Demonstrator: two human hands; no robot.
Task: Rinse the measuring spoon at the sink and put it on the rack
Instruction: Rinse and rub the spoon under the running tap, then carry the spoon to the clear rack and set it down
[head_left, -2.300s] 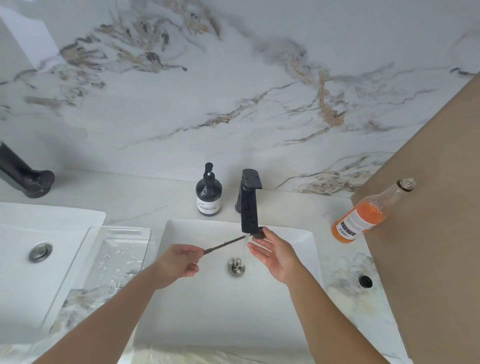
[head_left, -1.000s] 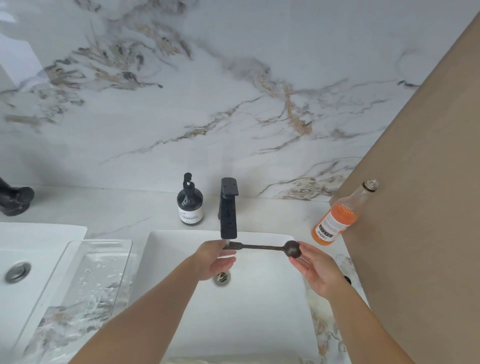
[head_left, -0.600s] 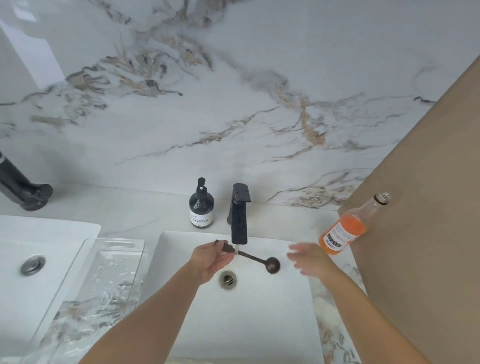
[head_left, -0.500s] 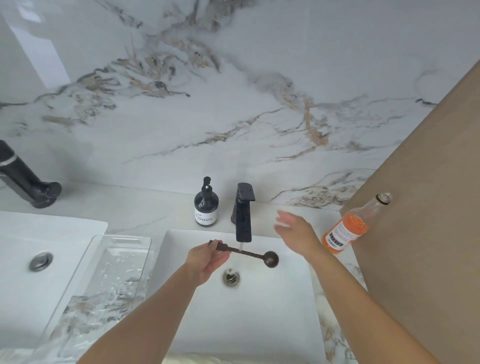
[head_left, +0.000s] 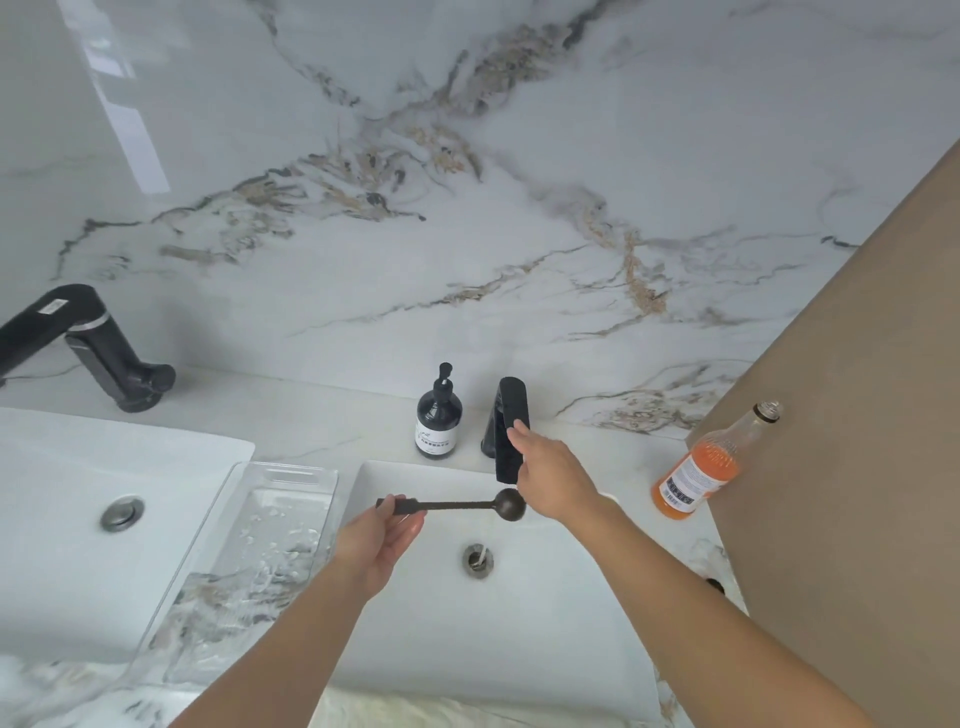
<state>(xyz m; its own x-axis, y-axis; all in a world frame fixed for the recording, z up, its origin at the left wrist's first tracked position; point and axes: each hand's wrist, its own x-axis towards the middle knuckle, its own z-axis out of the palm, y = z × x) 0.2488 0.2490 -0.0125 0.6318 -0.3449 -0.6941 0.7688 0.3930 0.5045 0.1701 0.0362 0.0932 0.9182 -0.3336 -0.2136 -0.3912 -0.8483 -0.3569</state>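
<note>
My left hand (head_left: 376, 543) pinches the handle of a dark measuring spoon (head_left: 457, 504), held level over the white sink (head_left: 519, 639). The spoon's round bowl sits right under the spout of the black faucet (head_left: 506, 426). My right hand (head_left: 556, 480) rests on the faucet's right side, fingers extended toward its handle and holding nothing. A thin stream of water reaches the drain (head_left: 477, 558). The clear rack tray (head_left: 249, 566) lies left of the sink, wet with droplets.
A black soap pump bottle (head_left: 438, 423) stands left of the faucet. An orange drink bottle (head_left: 706, 470) leans at the right by a tan wall panel (head_left: 857, 467). A second sink (head_left: 78, 519) and a second black faucet (head_left: 98, 353) are at the far left.
My right hand let go of the spoon's bowl, rose and came onto the faucet. My left hand shifted the spoon so its bowl is under the spout.
</note>
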